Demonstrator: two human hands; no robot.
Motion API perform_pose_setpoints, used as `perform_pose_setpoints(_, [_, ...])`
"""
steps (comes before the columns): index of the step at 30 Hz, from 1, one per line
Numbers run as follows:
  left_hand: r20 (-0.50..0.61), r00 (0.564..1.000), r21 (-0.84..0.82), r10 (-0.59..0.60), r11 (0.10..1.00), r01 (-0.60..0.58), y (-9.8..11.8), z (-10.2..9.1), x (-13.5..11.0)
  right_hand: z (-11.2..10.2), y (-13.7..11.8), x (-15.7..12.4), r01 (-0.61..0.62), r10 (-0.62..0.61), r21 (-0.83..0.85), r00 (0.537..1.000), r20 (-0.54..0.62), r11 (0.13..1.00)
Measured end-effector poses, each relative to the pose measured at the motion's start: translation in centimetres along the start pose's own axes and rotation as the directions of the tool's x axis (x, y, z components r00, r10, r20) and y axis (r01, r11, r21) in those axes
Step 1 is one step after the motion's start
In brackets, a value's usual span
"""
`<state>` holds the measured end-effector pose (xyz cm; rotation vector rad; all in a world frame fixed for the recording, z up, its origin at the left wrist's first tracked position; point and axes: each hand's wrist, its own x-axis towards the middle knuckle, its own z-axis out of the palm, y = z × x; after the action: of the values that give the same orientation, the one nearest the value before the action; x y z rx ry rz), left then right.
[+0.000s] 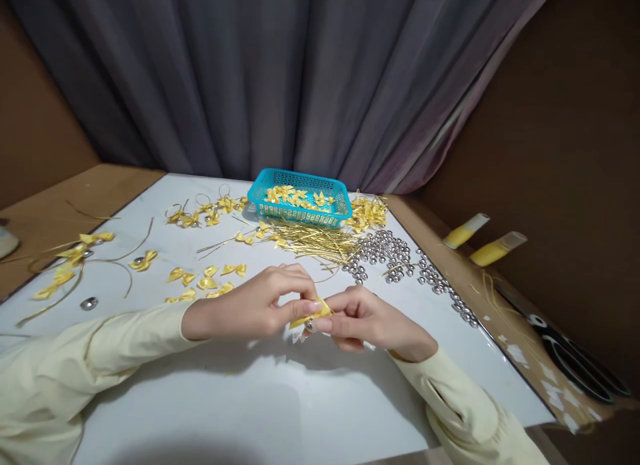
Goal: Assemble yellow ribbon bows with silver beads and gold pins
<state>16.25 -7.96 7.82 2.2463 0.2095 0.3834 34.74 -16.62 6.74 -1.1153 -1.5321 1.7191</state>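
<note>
Over the front middle of the table, both hands pinch one yellow satin ribbon bow (325, 309). My left hand (263, 303) grips its left side between thumb and fingertips. From the right, my right hand (373, 321) closes on the bow, with its thumb against a small round silver bead (309, 325) at the bow's lower edge. Whether the bead is fastened to the bow I cannot tell; the fingers hide part of both. Just beyond my left hand lie several loose yellow bows (207, 278).
A blue basket (300, 218) of yellow bows stands at the back. Before it lie gold wire ties (320, 241); silver beads (385, 248) spread rightward. Bows with gold ties (73, 255) lie left. Scissors (570, 358) and two yellow-filled tubes (500, 248) rest at right.
</note>
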Motion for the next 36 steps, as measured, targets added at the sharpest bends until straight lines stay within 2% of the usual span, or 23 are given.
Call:
perform_pose_setpoints(5, [0.042,0.999,0.07,0.013,0.997,-0.016,0.0,0.2,-0.2,0.3,-0.1,0.1,-0.018,0.018,-0.001,1.0,0.016,1.0])
perform_pose_setpoints(13, [0.068,0.998,0.116,0.014,0.993,-0.021,0.2,0.5,-0.2,0.4,-0.5,0.1,-0.054,0.057,-0.102,0.998,0.032,0.993])
perform_pose_setpoints(16, [0.11,0.994,0.114,0.002,0.993,-0.014,-0.1,0.1,0.0,0.1,-0.5,0.0,-0.089,0.096,-0.167,0.995,0.033,0.982])
perform_pose_setpoints(21, [0.2,0.979,-0.019,-0.033,0.999,0.038,-1.6,-0.8,0.6,-0.6,-0.1,0.0,-0.125,0.116,-0.225,0.992,-0.053,0.966])
perform_pose_setpoints(24, [0.231,0.968,-0.105,-0.1,0.986,0.127,-2.3,-1.2,0.9,-1.0,0.1,0.0,-0.124,0.103,-0.22,0.989,-0.105,0.967])
perform_pose_setpoints(27, [0.135,0.975,-0.145,-0.179,0.969,0.198,-2.6,-1.6,1.2,-1.4,-0.1,-0.2,-0.088,0.048,-0.263,0.987,-0.156,0.961])
perform_pose_setpoints(31, [-0.024,0.975,-0.202,-0.221,0.956,0.212,-2.3,-2.4,1.5,-1.6,-0.4,-0.3,-0.035,-0.062,-0.376,0.968,-0.243,0.926])
perform_pose_setpoints(33, [-0.033,0.967,-0.196,-0.253,0.95,0.242,-2.1,-2.5,1.5,-1.5,-0.5,-0.3,-0.02,-0.096,-0.392,0.957,-0.274,0.92])
perform_pose_setpoints(36, [0.012,0.962,-0.181,-0.271,0.946,0.269,-1.7,-2.3,1.5,-1.4,-0.4,-0.2,0.008,-0.13,-0.361,0.94,-0.315,0.932])
